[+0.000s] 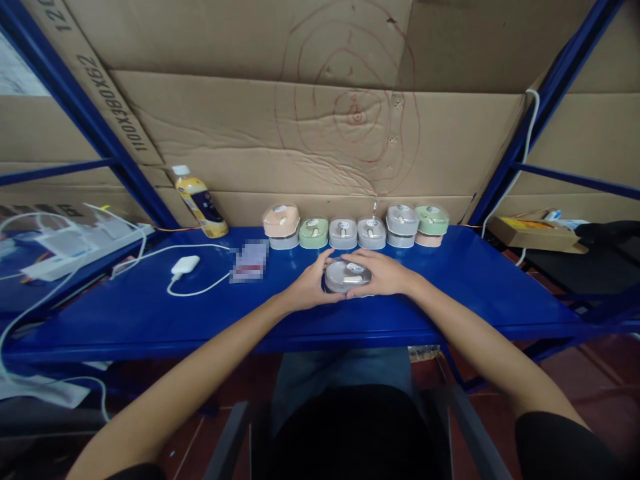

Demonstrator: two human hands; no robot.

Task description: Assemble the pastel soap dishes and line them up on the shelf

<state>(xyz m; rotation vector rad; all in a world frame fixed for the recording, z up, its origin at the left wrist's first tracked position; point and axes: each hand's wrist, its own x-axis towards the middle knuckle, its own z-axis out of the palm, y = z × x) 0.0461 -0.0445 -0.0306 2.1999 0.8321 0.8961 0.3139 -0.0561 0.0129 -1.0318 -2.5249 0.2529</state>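
Observation:
Both my hands wrap a small grey lidded plastic box (347, 276) near the middle of the blue metal shelf top (150, 315). My left hand (313, 283) cups its left side, and my right hand (377, 273) lies over its right side and part of the lid. Behind them stands a row of similar boxes: a peach box on a grey one (281, 221), a green box (313, 233), grey boxes (357, 233), a grey pair (401, 221), and a green box on a peach one (432, 219).
A yellow-labelled bottle (200, 203) leans against the cardboard wall (345, 147) at back left. A white charger (185, 265) with its cable and a blurred flat packet (249, 261) lie on the shelf. A power strip (85, 243) sits further left. Blue uprights frame both sides.

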